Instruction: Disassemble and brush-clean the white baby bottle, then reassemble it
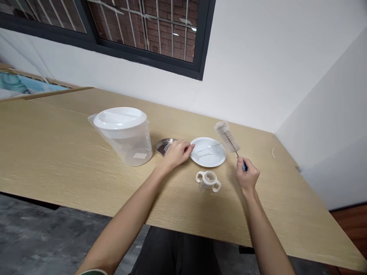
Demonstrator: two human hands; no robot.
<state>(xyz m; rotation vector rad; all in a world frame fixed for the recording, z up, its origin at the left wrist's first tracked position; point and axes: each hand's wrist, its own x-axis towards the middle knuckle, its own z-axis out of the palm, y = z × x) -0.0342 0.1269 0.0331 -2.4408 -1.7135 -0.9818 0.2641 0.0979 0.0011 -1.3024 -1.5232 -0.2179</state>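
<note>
My right hand (247, 173) is wrapped round the blue handle of a bottle brush (227, 137), its pale bristles pointing up and left. My left hand (179, 150) is curled closed between a shiny metal dish (161, 143) and a white plate (208, 163); what its fingers hold, if anything, is hidden. A clear piece shows in the metal dish, partly covered by that hand. On the plate lie a small white spoon-like piece (205, 154) and a thin wire-like stick. Just in front stands a small clear baby bottle (208, 181) with a white two-handled collar and an open top.
A large translucent pitcher (129, 143) with a white lid stands left of the metal dish. A thin pale strip (273, 152) lies at the right of the wooden table (86, 183). Behind are a white wall and a barred window (146, 26).
</note>
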